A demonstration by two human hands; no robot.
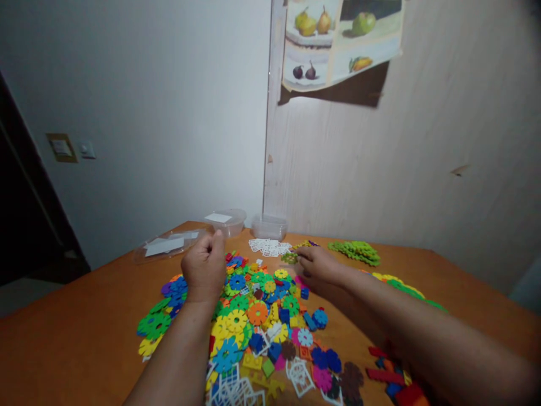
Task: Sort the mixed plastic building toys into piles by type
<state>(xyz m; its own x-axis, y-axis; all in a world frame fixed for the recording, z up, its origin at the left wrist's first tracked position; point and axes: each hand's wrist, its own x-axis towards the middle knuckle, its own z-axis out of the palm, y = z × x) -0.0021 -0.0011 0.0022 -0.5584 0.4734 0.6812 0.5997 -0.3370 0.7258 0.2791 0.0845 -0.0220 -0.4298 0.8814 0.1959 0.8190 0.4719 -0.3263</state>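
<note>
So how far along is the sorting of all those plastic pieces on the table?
Looks partly done: a green pile and a white pile already sit apart near the wall. In hand: the right hand is at a green piece, the left hand is closed above the heap. Left: the big mixed heap.

left hand [205, 269] grip contents hidden by curled fingers, red pieces [393, 379] cut off at bottom edge, poster [338, 42] cropped at top

Two bare forearms are reaching in from the bottom edge, with no sleeves showing anywhere along their visible length. The left hand [205, 268] is wearing no glove, ring, watch or band. The right hand [318, 265] is likewise showing no jewellery or covering, and its wrist is bare.
</note>
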